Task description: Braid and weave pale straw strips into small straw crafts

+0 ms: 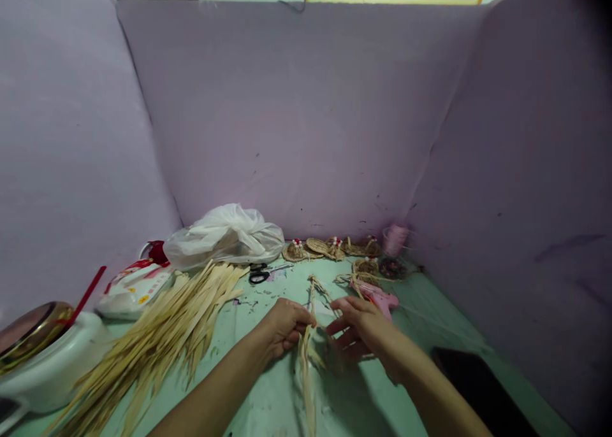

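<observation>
My left hand pinches a thin cord of twisted pale straw between thumb and fingers. Above the hand the cord bends into a narrow loop on the table. Long loose strips hang from the pinch toward the front edge. Just right of the cord is my right hand, its fingers spread and slightly blurred, with no firm grip visible. Behind it lies a pink glue gun, partly covered by the hand.
A big bundle of dry straw strips fills the left side, near black scissors and a white plastic bag. Small woven straw pieces line the back. A dark flat object lies right; a white pot stands left.
</observation>
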Action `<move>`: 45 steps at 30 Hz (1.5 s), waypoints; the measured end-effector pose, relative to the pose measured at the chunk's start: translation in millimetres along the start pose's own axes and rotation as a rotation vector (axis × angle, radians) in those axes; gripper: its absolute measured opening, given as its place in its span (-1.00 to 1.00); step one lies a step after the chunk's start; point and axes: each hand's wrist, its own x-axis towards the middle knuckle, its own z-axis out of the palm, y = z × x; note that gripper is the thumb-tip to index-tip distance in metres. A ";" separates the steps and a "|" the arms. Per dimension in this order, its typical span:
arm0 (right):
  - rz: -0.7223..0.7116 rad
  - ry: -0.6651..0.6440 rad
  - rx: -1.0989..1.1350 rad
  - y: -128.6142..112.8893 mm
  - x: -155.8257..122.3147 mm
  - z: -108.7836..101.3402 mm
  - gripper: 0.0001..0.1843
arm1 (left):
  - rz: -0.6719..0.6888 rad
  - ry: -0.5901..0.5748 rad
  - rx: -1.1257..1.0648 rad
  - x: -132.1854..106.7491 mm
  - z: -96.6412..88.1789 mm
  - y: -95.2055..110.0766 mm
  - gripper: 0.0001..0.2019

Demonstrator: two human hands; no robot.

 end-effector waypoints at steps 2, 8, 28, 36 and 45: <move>-0.025 0.017 -0.013 -0.7 3.0 -7.5 -0.83 | 0.003 -0.019 -0.004 1.3 -1.7 -0.5 -0.82; -0.169 0.052 0.044 15.5 18.3 4.0 -0.87 | -0.002 -0.037 -0.011 2.0 -3.6 -0.3 -0.81; -0.088 -0.070 0.165 28.3 25.7 16.1 -0.87 | 0.003 -0.064 0.046 2.7 0.4 -2.8 -0.85; -0.105 -0.168 0.225 28.2 23.1 10.8 -0.74 | -0.015 -0.132 0.009 2.5 -2.3 1.0 -0.79; -0.146 -0.133 0.193 31.0 23.5 13.9 -0.61 | -0.011 -0.077 0.039 3.1 -1.8 -1.0 -0.79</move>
